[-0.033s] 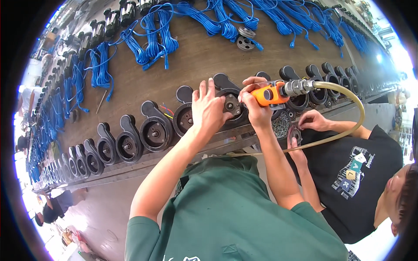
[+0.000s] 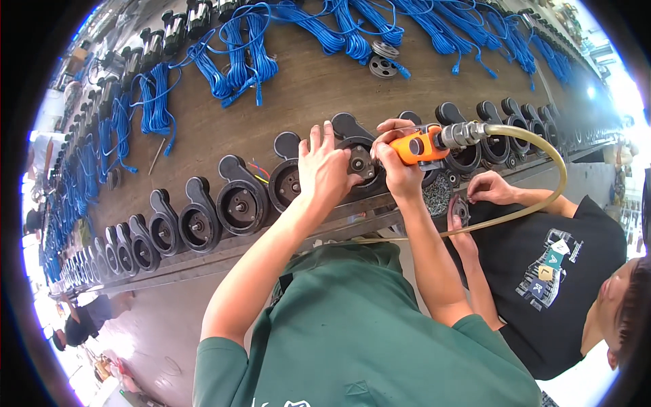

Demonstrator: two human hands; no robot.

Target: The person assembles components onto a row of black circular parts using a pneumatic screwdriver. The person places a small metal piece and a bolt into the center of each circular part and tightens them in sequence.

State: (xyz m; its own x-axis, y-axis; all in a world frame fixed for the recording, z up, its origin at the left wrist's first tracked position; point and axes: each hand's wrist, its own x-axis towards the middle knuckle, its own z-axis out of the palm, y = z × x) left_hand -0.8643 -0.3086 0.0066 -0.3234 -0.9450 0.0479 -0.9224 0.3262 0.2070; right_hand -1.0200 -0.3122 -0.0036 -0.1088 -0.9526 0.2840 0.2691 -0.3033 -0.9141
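My left hand [image 2: 325, 166] lies with fingers stretched over a round black housing [image 2: 348, 127], its thumb touching the edge of the metal plate [image 2: 360, 163] set inside. Wrapped by the fingers of my right hand [image 2: 401, 166] is an orange air tool [image 2: 419, 145], just right of that housing. A metal coupling [image 2: 464, 136] joins the tool to a yellowish air hose [image 2: 553, 159], which loops down over the co-worker's forearm. The tool's working end is hidden behind my right hand.
More black housings [image 2: 242, 207] line the bench's near edge on both sides. Blue cable bundles [image 2: 234, 57] lie along the far side, beside two grey wheels [image 2: 383, 66]. Small screws [image 2: 439, 197] sit in a heap near my right wrist. A co-worker's hand [image 2: 491, 188] is close by.
My hands and the air tool stay in place. The round part in the co-worker's hand has tilted slightly.
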